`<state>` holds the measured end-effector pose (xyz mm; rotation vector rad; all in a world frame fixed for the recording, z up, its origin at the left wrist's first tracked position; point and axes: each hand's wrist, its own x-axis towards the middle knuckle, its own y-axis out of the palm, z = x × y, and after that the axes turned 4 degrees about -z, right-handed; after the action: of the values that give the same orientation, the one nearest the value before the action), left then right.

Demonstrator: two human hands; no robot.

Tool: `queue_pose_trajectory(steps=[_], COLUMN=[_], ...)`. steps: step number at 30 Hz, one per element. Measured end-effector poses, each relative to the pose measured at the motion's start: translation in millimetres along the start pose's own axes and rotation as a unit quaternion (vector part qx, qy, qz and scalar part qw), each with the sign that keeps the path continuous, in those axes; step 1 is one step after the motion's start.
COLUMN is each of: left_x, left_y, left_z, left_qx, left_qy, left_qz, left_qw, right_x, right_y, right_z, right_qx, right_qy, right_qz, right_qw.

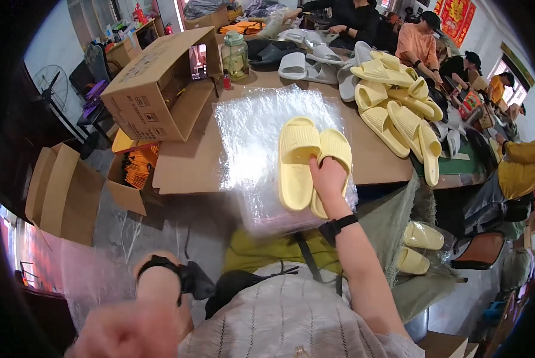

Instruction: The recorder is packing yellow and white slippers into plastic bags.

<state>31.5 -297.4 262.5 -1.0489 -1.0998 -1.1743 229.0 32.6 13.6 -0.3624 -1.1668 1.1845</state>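
A pair of pale yellow slide slippers [297, 161] lies side by side, toes away from me, over a stack of clear plastic bags [243, 131]. My right hand [329, 178] grips the pair where the two slippers meet, its fingers partly hidden by the straps. At the lower left, my left hand [130, 328] is raised close to the camera and smeared by motion, so its fingers cannot be read. Next to it shows a blurred pinkish see-through sheet [91, 274]; whether the hand holds it cannot be told.
A cardboard box [133, 98] lies open-sided on the table, with a phone [198, 62] and a jar [234, 56] near it. Yellow slippers [393, 128] pile up at right, grey ones [306, 68] behind. Bagged slippers [424, 235] lie at lower right. Several people work beyond.
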Motion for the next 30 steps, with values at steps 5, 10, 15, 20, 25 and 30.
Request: queue_pose_trajectory(steps=[5, 10, 15, 20, 25, 30], left_x=[-84.1, -211.2, -250.8, -280.8, -246.4, -255.8], left_y=[38.3, 41.7, 36.1, 34.4, 49.6, 54.0], left_z=[86.3, 146.7, 162.8, 182.4, 202.1, 207.2], left_qx=[0.262, 0.329, 0.349, 0.381, 0.345, 0.393], left_qy=[-0.499, -0.435, -0.427, -0.407, -0.508, -0.462], left_qz=[0.176, 0.381, 0.453, 0.412, 0.433, 0.289], left_qw=[0.807, 0.747, 0.700, 0.721, 0.660, 0.741], right_x=[-1.6, 5.5, -11.8, -47.9, -79.6, -98.8], right_y=[-3.6, -44.8, -86.8, -124.5, -137.2, -150.5], right_z=[-25.9, -30.1, -75.4, -77.9, -100.3, -76.3], right_qx=[0.008, 0.097, 0.216, 0.293, 0.268, 0.331], right_qy=[0.037, 0.092, 0.140, 0.178, 0.176, 0.121], right_qz=[0.007, -0.034, -0.149, -0.135, -0.118, -0.042], right_qw=[0.999, 0.991, 0.955, 0.930, 0.940, 0.935])
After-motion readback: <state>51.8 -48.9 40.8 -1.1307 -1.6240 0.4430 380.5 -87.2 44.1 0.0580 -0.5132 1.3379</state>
